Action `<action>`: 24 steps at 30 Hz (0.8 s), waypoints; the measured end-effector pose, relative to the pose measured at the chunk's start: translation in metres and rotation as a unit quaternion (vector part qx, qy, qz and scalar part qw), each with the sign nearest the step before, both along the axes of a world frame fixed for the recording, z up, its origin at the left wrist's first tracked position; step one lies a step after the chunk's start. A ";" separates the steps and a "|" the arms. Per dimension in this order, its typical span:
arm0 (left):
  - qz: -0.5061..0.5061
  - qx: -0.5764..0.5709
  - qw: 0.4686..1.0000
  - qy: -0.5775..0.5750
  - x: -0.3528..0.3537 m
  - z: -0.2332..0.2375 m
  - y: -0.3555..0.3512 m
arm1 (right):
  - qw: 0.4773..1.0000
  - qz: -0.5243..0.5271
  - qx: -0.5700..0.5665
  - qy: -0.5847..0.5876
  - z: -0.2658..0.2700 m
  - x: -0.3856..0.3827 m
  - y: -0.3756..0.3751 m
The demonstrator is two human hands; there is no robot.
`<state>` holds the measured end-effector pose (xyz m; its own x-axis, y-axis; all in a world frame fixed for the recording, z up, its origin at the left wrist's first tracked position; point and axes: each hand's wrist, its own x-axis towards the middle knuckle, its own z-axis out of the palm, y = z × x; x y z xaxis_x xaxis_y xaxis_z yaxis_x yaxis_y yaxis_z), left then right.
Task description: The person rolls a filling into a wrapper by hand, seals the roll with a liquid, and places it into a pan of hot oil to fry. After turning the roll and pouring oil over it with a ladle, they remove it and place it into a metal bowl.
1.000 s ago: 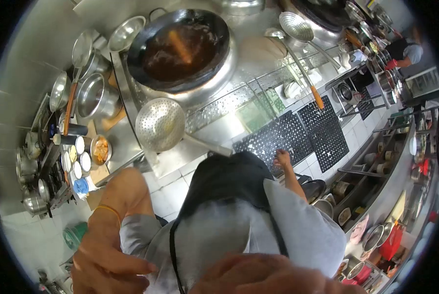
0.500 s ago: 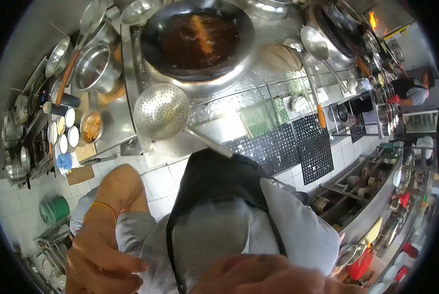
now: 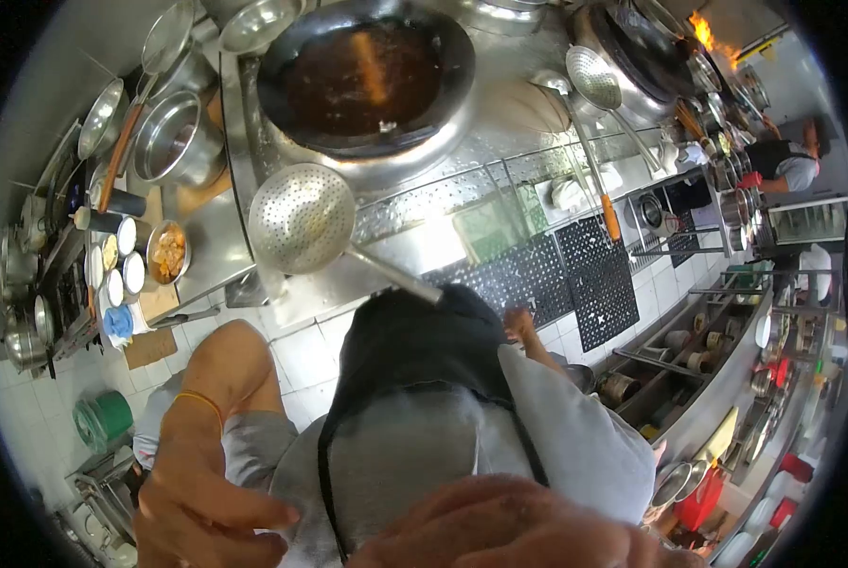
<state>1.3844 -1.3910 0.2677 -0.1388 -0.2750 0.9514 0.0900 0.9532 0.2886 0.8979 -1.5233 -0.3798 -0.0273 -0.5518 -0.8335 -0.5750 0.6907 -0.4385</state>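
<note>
Two woks: oil-filled wok, far wok. Two perforated skimmers: near skimmer, far skimmer. Two black floor mats: left mat, right mat. Two hands: left hand, right hand.

The wok sits far, the skimmer just near of it; pot and bowl left, mats right, apron nearest.

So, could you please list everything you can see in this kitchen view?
wok: one, dark, brown liquid, top centre
skimmer: one, steel, below wok
pot: one, steel, left of wok
food bowl: one, orange contents, left counter
floor mats: two, black, right of centre
bucket: one, green, floor left
co-worker: one, dark apron, far right
left hand: one, orange wristband, bottom left
right hand: one, bare, bottom centre
</note>
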 end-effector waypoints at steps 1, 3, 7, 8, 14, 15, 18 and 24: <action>-0.017 0.008 1.000 -0.025 0.006 -0.001 0.003 | 0.999 0.031 -0.013 0.020 -0.012 -0.005 0.007; -0.049 0.028 0.997 -0.056 0.014 0.000 0.009 | 0.991 0.112 -0.040 0.063 -0.031 -0.012 0.018; -0.103 0.030 0.992 -0.061 0.020 -0.003 0.031 | 0.964 0.224 -0.069 0.128 -0.064 -0.034 0.038; -0.111 0.021 0.992 -0.058 0.020 -0.007 0.039 | 0.959 0.238 -0.072 0.137 -0.068 -0.037 0.040; -0.104 0.027 0.991 -0.074 0.016 -0.002 0.026 | 0.940 0.283 -0.096 0.168 -0.076 -0.041 0.036; -0.112 0.042 0.991 -0.064 0.017 -0.001 0.026 | 0.938 0.285 -0.102 0.170 -0.076 -0.039 0.030; -0.132 0.063 0.988 -0.039 0.014 0.005 0.018 | 0.918 0.319 -0.130 0.194 -0.093 -0.044 0.020; -0.168 0.061 0.983 -0.038 0.028 -0.001 0.008 | 0.965 0.202 -0.100 0.131 -0.055 -0.003 0.022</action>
